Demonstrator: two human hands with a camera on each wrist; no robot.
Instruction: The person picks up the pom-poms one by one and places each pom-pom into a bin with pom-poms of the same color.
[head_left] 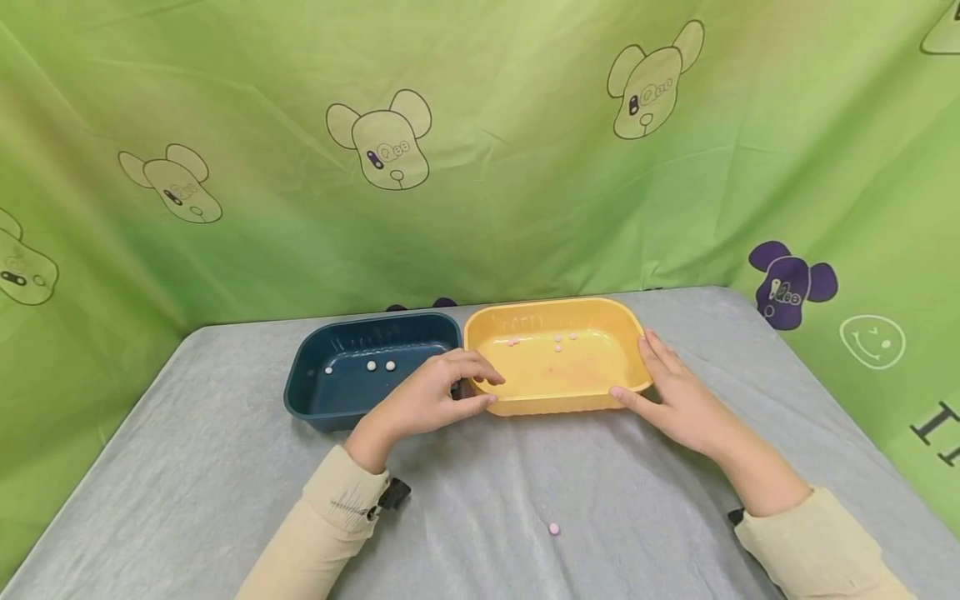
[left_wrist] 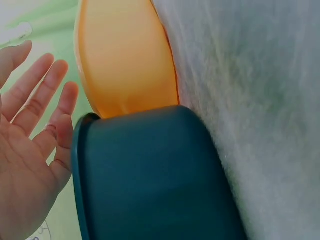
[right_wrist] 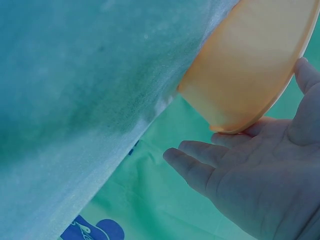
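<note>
A yellow basin (head_left: 558,404) and a dark blue basin (head_left: 322,417) stand end to end on the cloth-covered table. My left hand (head_left: 431,392) hovers at the yellow basin's left end, fingers loosely bent over its rim and holding nothing. In the left wrist view the left hand (left_wrist: 32,135) is spread beside the rims. My right hand (head_left: 682,400) touches the yellow basin's right corner, thumb at the front rim and fingers along the right end. The right wrist view shows those fingers (right_wrist: 192,162) mostly straight. Small pink balls (head_left: 558,338) lie in the yellow basin, white balls (head_left: 371,366) in the blue one.
One pink ball (head_left: 554,529) lies on the grey cloth (head_left: 480,500) near the front, between the forearms. A green printed curtain (head_left: 510,217) hangs behind the table's back edge and along its sides.
</note>
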